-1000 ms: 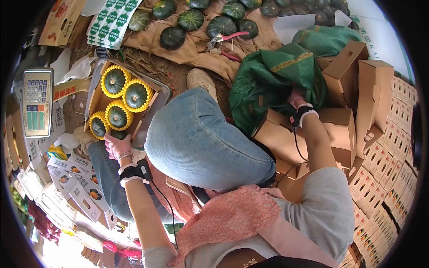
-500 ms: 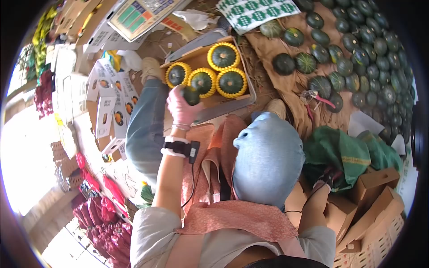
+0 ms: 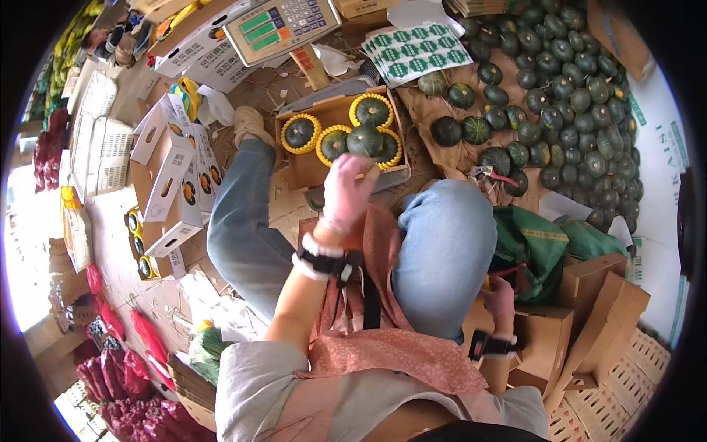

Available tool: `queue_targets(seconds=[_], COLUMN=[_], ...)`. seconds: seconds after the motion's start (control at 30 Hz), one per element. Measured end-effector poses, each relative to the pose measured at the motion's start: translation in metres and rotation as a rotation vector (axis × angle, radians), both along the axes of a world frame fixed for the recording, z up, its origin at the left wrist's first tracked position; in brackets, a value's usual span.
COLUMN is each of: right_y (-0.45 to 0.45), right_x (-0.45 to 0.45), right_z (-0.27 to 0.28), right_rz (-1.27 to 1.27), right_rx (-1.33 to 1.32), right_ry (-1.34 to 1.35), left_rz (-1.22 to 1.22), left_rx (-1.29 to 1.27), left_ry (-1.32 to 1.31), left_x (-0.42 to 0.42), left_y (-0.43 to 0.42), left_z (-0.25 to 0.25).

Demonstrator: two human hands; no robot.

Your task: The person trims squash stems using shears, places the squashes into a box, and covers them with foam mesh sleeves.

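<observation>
My left hand (image 3: 348, 193), in a pink glove, holds a dark green squash (image 3: 364, 140) just above the near side of an open cardboard box (image 3: 303, 169). Four squashes in yellow foam nets lie in that box, one at the left (image 3: 300, 133), one at the upper right (image 3: 371, 110), two partly behind the held squash. My right hand (image 3: 499, 298), also gloved, is by my knee beside the green mesh sack (image 3: 536, 247). Its fingers are curled, and a small bit of yellow shows at them; I cannot make out what it is.
Many loose squashes (image 3: 567, 103) lie on brown paper at the right. Label sheets (image 3: 416, 53) and a scale (image 3: 281, 28) are beyond the box. Printed cartons (image 3: 168, 173) stand at the left, brown cartons (image 3: 541, 340) at the lower right. Red-handled pruners (image 3: 492, 174) lie near my knee.
My left hand has lifted the squash and moved right over the box. My right hand has come out of the green sack toward my knee. The view has shifted.
</observation>
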State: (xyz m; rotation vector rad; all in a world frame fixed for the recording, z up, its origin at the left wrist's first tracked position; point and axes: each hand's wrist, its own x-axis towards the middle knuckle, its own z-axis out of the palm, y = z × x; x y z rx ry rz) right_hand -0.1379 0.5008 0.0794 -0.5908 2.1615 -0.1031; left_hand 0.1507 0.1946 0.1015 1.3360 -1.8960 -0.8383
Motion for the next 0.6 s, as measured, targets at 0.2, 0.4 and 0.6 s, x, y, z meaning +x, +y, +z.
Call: queue_targets(seconds=[0.2, 0.4, 0.6], right_y=[-0.092, -0.122, -0.132], right_x=[0.11, 0.163, 0.183], right_z=[0.176, 0.187, 0.155], right_rz=[0.262, 0.142, 0.259], right_rx=[-1.162, -1.198, -1.092], right_ry=[0.656, -0.816, -0.662], left_rz=[-0.69, -0.608, -0.517], left_rx=[-0.204, -0.335, -0.205], left_ry=[0.422, 0.45, 0.584], left_x=[-0.006, 0.018, 0.036], left_y=[0.086, 0.092, 0.099], left_z=[0.112, 0.123, 0.109])
